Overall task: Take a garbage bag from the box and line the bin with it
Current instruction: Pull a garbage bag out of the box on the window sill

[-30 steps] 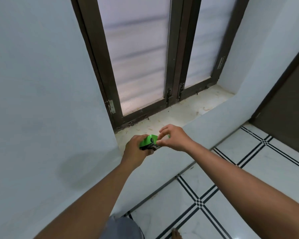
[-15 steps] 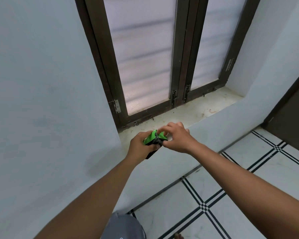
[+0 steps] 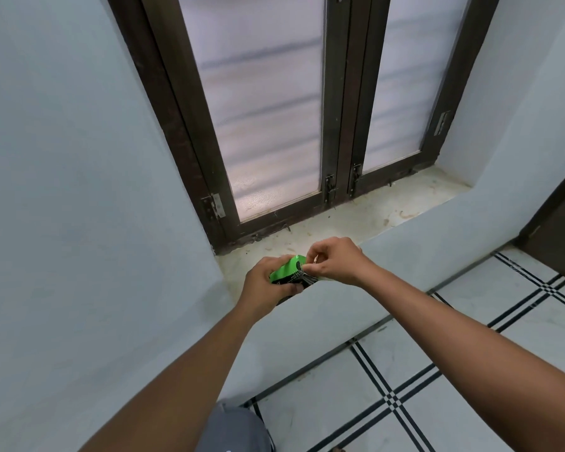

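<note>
The left hand is grasping the small green box with black print; the right hand is pinching its open end above the window sill

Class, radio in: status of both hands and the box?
Left hand grips green box. Right hand pinches at its open end, black bag material showing. Nothing in the way.

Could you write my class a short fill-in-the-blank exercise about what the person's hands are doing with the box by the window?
1. The left hand grips a small box whose main colour is ____.
2. The right hand works at the box's open ____ with pinched fingertips.
3. Both hands are held over the front edge of the window ____.
4. The floor has white tiles crossed by ____ lines.

Missing words: green; end; sill; black
</note>
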